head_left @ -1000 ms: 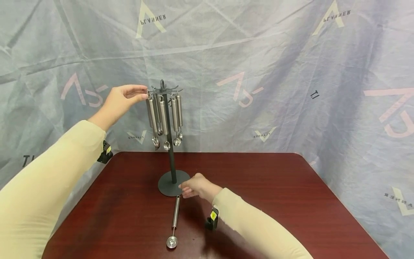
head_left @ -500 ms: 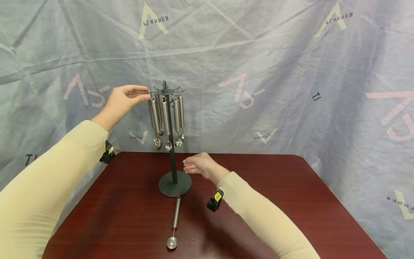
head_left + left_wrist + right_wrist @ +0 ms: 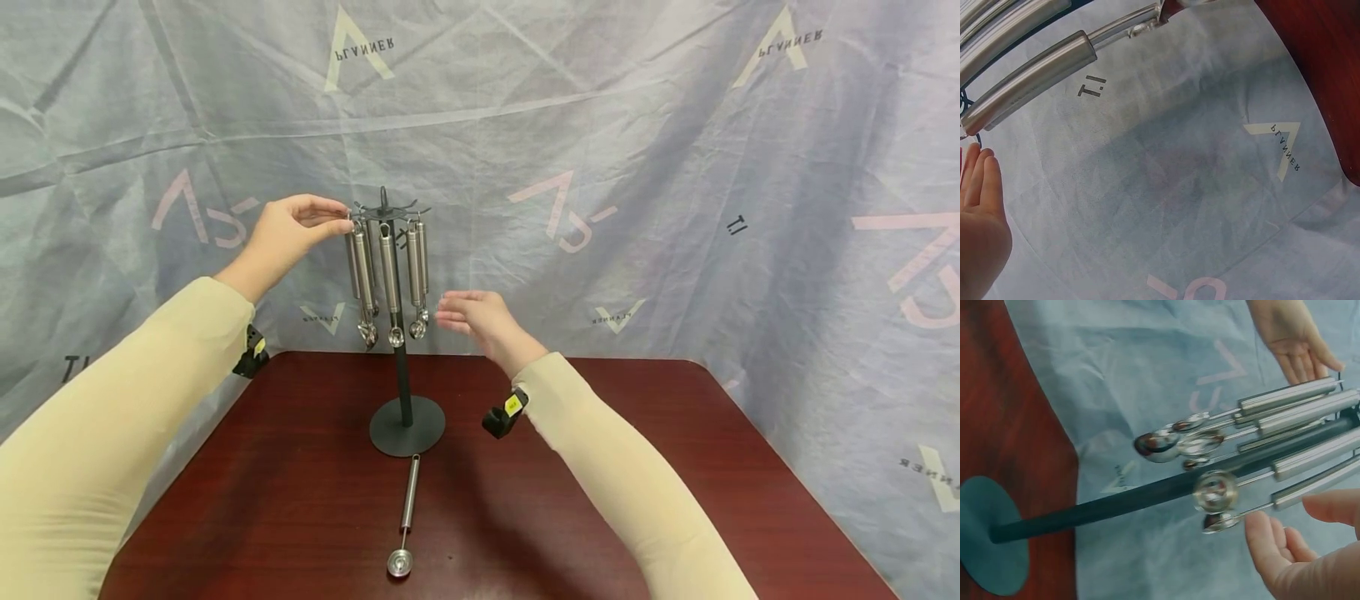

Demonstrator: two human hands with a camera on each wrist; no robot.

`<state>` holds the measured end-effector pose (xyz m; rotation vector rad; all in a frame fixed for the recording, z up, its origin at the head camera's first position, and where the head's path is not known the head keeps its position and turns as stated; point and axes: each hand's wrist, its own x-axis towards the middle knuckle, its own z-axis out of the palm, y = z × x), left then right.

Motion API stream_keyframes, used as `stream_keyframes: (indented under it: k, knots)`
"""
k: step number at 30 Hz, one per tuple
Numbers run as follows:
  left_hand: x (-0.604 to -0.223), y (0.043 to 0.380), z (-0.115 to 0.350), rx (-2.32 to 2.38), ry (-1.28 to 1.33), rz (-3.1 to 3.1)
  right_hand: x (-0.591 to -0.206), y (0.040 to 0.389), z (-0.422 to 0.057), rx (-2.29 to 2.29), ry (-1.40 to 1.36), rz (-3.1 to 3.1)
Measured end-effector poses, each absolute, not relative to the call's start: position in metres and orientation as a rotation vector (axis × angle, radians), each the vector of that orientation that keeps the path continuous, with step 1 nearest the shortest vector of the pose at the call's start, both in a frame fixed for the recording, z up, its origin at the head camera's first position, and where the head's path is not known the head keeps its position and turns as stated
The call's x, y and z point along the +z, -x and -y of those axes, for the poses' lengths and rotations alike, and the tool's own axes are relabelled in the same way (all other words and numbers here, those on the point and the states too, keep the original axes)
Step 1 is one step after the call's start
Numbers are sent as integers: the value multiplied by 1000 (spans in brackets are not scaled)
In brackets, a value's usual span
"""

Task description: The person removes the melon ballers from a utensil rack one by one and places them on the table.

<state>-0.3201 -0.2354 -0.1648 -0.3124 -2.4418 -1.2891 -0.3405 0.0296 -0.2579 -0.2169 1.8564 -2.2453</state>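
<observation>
At rack [image 3: 403, 379] top, left grip [image 3: 285, 229] pinches hook [image 3: 1339, 376]; right grip [image 3: 483, 318] spread beside hanging scoops [image 3: 390, 271].

Stand [image 3: 402, 375]: upright on the red-brown counter [image 3: 600, 467]. Metal scoops [image 3: 390, 271] hang from its hooks [image 3: 386, 212]. Left hand [image 3: 288, 237] pinches the hook ring's left side. Right hand [image 3: 483, 320], fingers [image 3: 454, 315] extended, is beside the hanging scoops. One loose scoop [image 3: 409, 497] lies before the base, handle end toward it.
</observation>
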Motion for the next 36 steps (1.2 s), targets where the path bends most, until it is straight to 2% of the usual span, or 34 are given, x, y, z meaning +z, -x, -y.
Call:
stream_keyframes:
  k: [10,26,36]
  knots:
    - [-164,326,239,-1315,360,2471,-230,351,-29,-2320,322,-1932]
    - [-157,332,242,-1384,507,2640,-229,368,-12,-2216,532,-2065]
    - [-153,336,246,-1415,607,2699,-228,374,1,-2232,506,-2112]
